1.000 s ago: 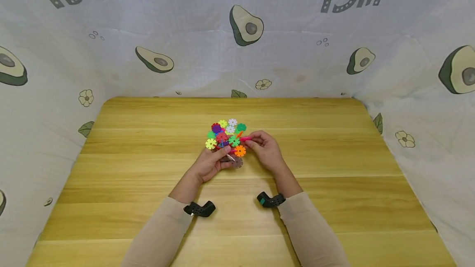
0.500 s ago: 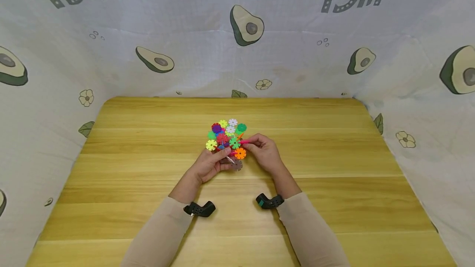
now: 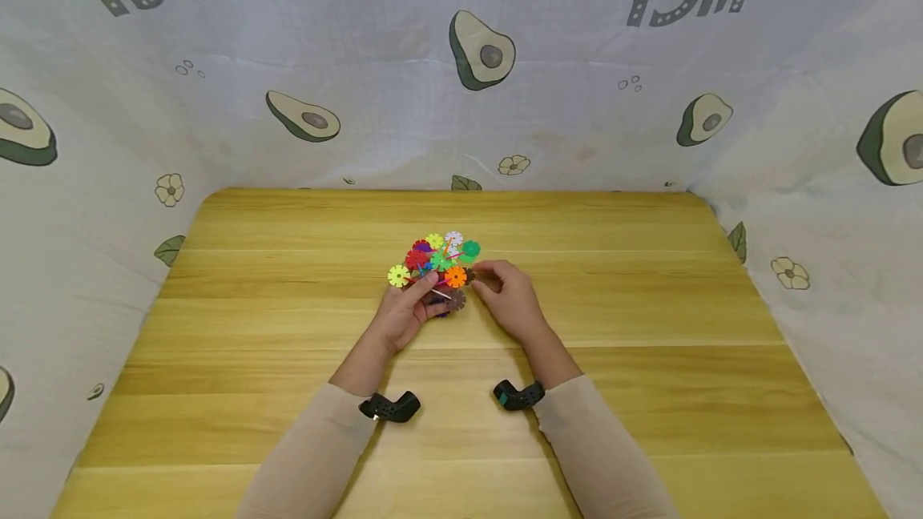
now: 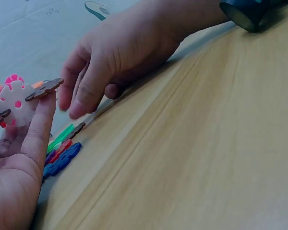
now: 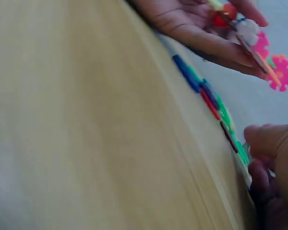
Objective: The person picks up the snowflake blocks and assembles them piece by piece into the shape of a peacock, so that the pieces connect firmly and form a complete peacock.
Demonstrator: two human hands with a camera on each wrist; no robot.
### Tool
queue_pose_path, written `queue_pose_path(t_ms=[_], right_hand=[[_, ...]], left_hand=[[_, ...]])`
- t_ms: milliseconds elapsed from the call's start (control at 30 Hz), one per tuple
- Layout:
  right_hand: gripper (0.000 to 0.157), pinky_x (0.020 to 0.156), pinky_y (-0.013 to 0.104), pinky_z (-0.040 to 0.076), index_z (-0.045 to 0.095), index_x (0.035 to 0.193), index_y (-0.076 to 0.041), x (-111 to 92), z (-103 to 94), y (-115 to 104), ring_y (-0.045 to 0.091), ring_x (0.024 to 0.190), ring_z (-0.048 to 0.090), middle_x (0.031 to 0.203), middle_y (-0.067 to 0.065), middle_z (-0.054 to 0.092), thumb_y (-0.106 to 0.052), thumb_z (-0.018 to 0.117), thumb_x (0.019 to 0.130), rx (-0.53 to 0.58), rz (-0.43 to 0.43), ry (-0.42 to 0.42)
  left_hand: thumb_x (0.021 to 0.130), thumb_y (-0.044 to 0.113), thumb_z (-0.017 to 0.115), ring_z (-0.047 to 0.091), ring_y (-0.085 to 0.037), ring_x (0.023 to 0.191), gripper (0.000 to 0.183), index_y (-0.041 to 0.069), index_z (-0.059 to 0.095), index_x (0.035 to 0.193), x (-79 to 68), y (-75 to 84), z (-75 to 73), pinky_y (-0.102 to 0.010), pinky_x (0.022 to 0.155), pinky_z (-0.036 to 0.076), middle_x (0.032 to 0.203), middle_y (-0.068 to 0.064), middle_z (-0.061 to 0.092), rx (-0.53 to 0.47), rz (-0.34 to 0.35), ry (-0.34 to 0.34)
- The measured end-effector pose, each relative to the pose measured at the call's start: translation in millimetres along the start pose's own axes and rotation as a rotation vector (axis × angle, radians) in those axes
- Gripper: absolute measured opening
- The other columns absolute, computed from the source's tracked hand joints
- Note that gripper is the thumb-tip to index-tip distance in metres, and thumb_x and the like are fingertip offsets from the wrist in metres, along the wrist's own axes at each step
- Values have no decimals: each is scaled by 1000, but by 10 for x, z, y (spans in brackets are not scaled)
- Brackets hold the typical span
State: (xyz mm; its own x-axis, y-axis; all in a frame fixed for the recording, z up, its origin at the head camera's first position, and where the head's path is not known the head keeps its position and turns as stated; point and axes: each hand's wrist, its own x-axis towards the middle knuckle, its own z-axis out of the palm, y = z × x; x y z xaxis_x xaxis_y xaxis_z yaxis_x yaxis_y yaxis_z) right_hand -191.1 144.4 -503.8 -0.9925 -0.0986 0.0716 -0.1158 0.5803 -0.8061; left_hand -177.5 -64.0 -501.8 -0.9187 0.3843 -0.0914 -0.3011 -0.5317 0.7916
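Observation:
In the head view my left hand (image 3: 404, 315) holds a cluster of interlocked plastic snowflake discs, thumb on top and fingers beneath. An orange disc (image 3: 456, 276), a yellow disc (image 3: 398, 276) and a red disc (image 3: 416, 259) face upward in it. The left wrist view shows a white disc (image 4: 18, 103) and a brown disc (image 4: 45, 89) of the cluster at the left fingers. My right hand (image 3: 513, 299) is just right of the cluster, fingers bent downward, with nothing visible between thumb and fingertips. A pink disc (image 5: 281, 73) sticks out at the cluster's end.
Loose discs lie on the wooden table (image 3: 649, 303) beneath the cluster, among them a blue disc (image 4: 65, 159), a green disc (image 4: 61, 138) and a brown disc (image 5: 228, 136). An avocado-print cloth (image 3: 404, 102) stands around the table. Each wrist wears a black camera (image 3: 390, 407).
My right hand has let go of the pink disc, which now stays on the cluster. The left hand has turned the cluster slightly and shifted it a little away from me.

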Motion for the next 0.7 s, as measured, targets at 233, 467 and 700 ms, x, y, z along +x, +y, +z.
queue_pose_path(t_ms=[233,467,700], right_hand=[[42,103,49,47,66,132,-8,-26,128,-88,37,119,49,130,18,59,-24,75,94,-289,-54,22],[36,97,47,44,71,125,-7,-31,193,-148,36,114,48,124,20,59,-24,74,94,-340,-10,84],[31,106,48,46,70,121,-5,-16,171,-145,36,120,52,125,16,65,-19,74,93,-202,36,59]], left_hand=[[108,9,48,72,-13,102,47,2,36,152,6,-21,15,-38,85,65,114,2,72,19,-1,46],[106,6,50,72,-14,100,45,0,39,150,21,-36,22,-37,83,65,114,2,71,50,15,72],[105,8,53,73,-15,86,33,2,49,137,15,-35,26,-35,78,65,104,1,73,48,41,60]])
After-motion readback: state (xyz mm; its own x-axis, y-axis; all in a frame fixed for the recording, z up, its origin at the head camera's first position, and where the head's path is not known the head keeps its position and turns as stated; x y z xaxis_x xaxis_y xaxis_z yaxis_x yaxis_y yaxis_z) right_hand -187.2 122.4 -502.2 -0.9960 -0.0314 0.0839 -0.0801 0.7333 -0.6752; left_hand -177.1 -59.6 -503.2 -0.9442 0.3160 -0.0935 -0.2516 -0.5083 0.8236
